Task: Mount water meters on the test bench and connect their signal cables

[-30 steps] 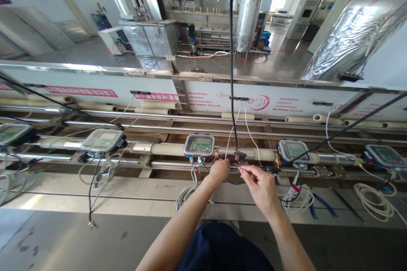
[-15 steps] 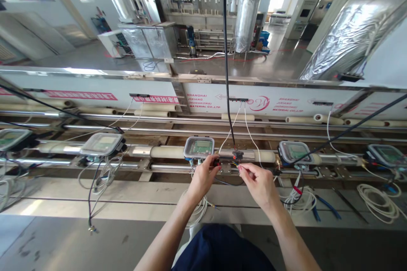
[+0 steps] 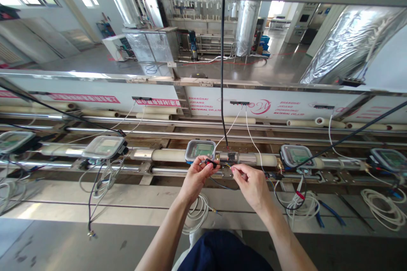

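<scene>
My left hand (image 3: 196, 178) is closed in a pinch on a small red and black clip (image 3: 210, 162) just below the middle meter (image 3: 200, 150). My right hand (image 3: 249, 184) pinches thin coloured wires (image 3: 229, 167) that run to a black connector (image 3: 231, 156) at the end of a black cable (image 3: 222, 72) hanging from above. Both hands are in front of a cream-sleeved pipe (image 3: 168, 154) on the test bench. A thin dark wire (image 3: 221, 185) sags between the two hands.
More clear-lidded meters sit along the pipe at the left (image 3: 104, 146) and right (image 3: 294, 155). Coils of white cable (image 3: 380, 205) lie on the steel ledge (image 3: 95, 203), with blue-handled pliers (image 3: 330, 217) at the right. A white signboard (image 3: 280, 106) runs behind.
My left hand has drawn left toward the middle meter and now shows the red and black clip in its fingers. My right hand followed slightly left, still pinching the wires.
</scene>
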### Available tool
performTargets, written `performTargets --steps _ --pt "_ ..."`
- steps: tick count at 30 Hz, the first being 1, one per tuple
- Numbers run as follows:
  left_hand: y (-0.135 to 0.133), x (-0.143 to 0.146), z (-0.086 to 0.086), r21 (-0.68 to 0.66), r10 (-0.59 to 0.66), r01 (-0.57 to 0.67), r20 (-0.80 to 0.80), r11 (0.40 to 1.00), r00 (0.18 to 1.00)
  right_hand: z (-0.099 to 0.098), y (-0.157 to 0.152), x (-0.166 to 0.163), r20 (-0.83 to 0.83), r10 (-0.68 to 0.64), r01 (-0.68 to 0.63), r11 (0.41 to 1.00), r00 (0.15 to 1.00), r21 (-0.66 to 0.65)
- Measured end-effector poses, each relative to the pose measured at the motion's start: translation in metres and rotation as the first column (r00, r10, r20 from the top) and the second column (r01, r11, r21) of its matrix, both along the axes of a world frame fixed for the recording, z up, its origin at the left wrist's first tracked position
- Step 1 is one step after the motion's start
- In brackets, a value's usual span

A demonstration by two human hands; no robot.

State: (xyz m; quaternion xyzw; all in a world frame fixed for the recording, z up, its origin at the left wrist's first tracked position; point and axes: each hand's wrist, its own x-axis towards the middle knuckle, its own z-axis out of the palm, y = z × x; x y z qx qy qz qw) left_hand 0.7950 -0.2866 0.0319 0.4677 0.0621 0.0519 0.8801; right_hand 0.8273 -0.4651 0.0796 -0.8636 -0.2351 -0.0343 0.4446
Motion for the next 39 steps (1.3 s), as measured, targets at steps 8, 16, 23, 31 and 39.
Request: performTargets --steps 8,16,23,31,39 --pt "-0.023 0.007 -0.003 0.121 0.186 -0.197 0.092 0.973 0.978 -0.015 0.019 0.005 -0.183 0.007 0.03 0.98 0.983 0.196" --pt "-0.025 0.002 0.001 0.5 0.169 -0.225 0.155 0.836 0.973 -0.024 0.021 0.009 -0.299 0.052 0.039 0.956 0.953 0.292" --pt "-0.006 -0.003 0.022 0.955 -0.132 -0.193 0.226 0.224 0.965 -0.022 0.016 0.01 -0.194 0.03 0.007 0.982 0.981 0.187" --pt "-0.001 -0.002 0.016 0.732 0.139 -0.151 0.078 0.664 0.987 -0.01 0.005 0.012 0.09 -0.024 0.021 0.999 0.996 0.028" --pt "0.001 -0.004 0.017 0.207 0.098 -0.091 -0.022 0.974 0.995 0.003 0.011 0.008 0.133 0.136 -0.153 0.98 0.982 0.126"
